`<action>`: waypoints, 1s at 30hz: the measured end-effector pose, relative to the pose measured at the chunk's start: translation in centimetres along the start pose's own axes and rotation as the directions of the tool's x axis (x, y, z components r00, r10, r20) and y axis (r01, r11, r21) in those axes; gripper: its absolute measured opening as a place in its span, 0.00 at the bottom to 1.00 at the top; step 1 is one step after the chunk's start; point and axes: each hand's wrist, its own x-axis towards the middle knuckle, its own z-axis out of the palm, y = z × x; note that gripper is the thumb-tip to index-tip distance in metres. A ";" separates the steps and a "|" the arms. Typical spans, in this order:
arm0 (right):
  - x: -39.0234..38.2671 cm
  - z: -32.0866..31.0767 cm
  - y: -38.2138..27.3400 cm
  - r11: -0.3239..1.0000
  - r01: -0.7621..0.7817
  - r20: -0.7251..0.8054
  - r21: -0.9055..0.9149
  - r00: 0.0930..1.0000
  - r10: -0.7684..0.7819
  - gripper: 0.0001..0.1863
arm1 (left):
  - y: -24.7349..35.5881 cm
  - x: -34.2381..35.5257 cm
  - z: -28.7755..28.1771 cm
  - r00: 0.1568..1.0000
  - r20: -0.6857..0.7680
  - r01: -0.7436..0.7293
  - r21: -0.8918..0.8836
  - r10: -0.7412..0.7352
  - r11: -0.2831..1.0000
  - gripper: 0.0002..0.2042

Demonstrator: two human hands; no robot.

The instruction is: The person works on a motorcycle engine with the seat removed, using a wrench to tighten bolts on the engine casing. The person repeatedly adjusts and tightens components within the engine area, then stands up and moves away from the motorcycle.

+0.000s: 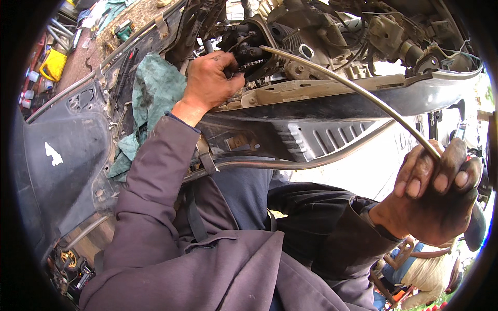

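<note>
My right hand (438, 197), smudged black, is wrapped round a long thin metal rod (353, 85). The rod slants up and left, and its far tip meets a dark part of the engine (249, 49). A dark rounded end shows beside that hand's heel; I cannot tell if it belongs to the rod. My left hand (212, 78) reaches into the opening by the same dark part, with curled fingers and the thumb drawn in. What those fingers grip, if anything, is hidden. Just beside them runs a metal chain (252, 64).
A dirty green cloth (155, 88) hangs over the dark body panel (62, 155) left of my arm. A metal frame rail (321, 88) crosses in front of the engine. Cables lie at the upper right. A yellow container (53, 65) and tools lie on the ground, far left.
</note>
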 end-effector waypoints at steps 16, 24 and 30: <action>-1.7 -1.8 -1.1 0.983 -0.116 -0.009 -0.145 0.993 0.116 0.14 | -1.1 -0.3 0.3 1.000 -0.005 0.000 0.037 0.000 0.999 0.11; 0.1 -4.3 -1.2 0.949 -0.299 0.379 -0.103 0.870 0.315 0.13 | -0.1 -0.1 0.2 0.998 -0.063 0.010 -0.045 -0.013 0.999 0.10; 2.6 0.5 2.7 0.966 -0.251 0.429 0.066 0.881 0.200 0.23 | -0.8 -0.5 0.5 0.999 -0.042 0.021 -0.093 -0.025 0.995 0.10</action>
